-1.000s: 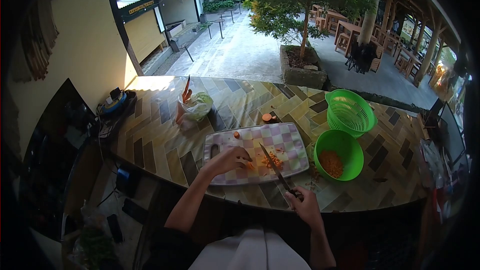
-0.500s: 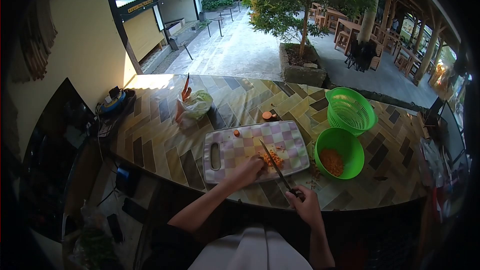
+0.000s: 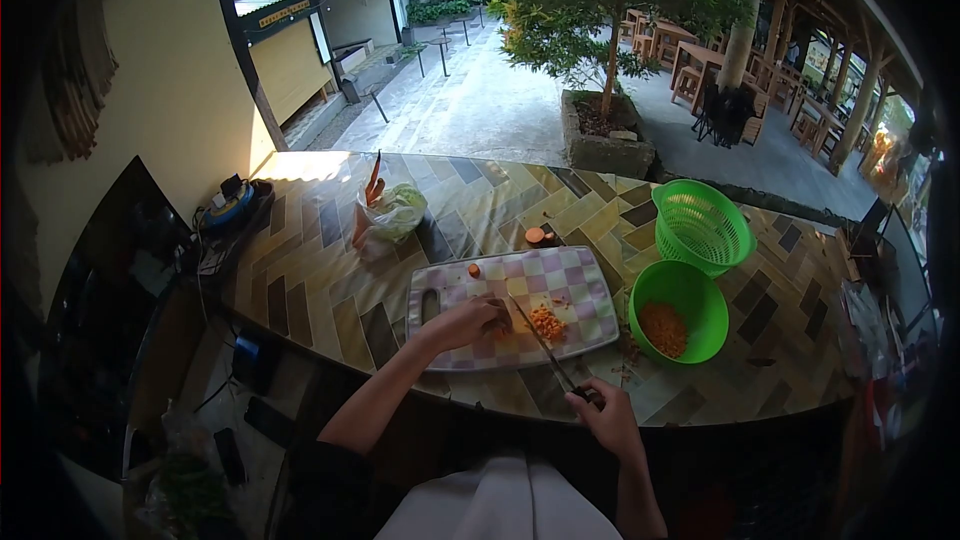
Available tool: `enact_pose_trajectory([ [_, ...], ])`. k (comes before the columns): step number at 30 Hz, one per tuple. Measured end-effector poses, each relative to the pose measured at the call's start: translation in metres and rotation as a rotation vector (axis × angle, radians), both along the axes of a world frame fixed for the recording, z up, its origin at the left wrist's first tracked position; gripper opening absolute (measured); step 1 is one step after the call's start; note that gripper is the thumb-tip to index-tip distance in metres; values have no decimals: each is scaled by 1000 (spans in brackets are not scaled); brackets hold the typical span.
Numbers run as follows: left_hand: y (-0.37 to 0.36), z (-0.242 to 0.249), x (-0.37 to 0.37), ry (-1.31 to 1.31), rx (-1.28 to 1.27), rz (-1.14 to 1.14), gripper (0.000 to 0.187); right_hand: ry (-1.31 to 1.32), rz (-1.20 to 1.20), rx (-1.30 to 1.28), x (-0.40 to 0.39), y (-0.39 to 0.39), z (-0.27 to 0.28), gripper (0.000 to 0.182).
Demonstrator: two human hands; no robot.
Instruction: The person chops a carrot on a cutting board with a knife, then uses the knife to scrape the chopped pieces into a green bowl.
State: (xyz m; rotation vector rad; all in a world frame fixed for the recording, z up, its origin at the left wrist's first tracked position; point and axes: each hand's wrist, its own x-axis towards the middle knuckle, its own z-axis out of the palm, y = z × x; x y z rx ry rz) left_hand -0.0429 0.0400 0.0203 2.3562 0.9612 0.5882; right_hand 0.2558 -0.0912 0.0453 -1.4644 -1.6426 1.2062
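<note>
My right hand (image 3: 606,414) is wrapped round the dark handle of a knife (image 3: 541,342). Its long blade points away and to the left, low over the chopping board (image 3: 455,285), which has a pink and white check. On the board, my left hand (image 3: 476,322) has its fingers curled down left of the blade, with a bit of orange carrot showing under the fingertips. Right of the blade lies a small heap of diced carrot (image 3: 547,322). A carrot stub (image 3: 474,270) sits near the board's far edge.
Right of the board stands a green bowl (image 3: 716,312) with orange bits inside, and behind it a green colander (image 3: 704,225). Cut carrot chunks (image 3: 536,236) lie beyond the board. A plastic bag (image 3: 398,212) with carrots and something pale green stands at the back left of the table (image 3: 310,260).
My left hand has shifted left, away from the diced carrot. The knife has moved slightly left and nearer to me, staying in my right hand.
</note>
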Motion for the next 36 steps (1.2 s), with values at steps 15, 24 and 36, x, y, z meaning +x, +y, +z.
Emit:
enact_pose_trajectory([
  [15, -39, 4, 10, -50, -68, 298, 16, -99, 21, -58, -5, -8, 5, 31],
  [24, -71, -1, 38, -212, 34, 621, 16, -328, 61, 79, -2, -20, 9, 33],
  [36, -71, 1, 36, -305, -13, 634, 24, -343, 71, 107, -10, -19, 16, 35],
])
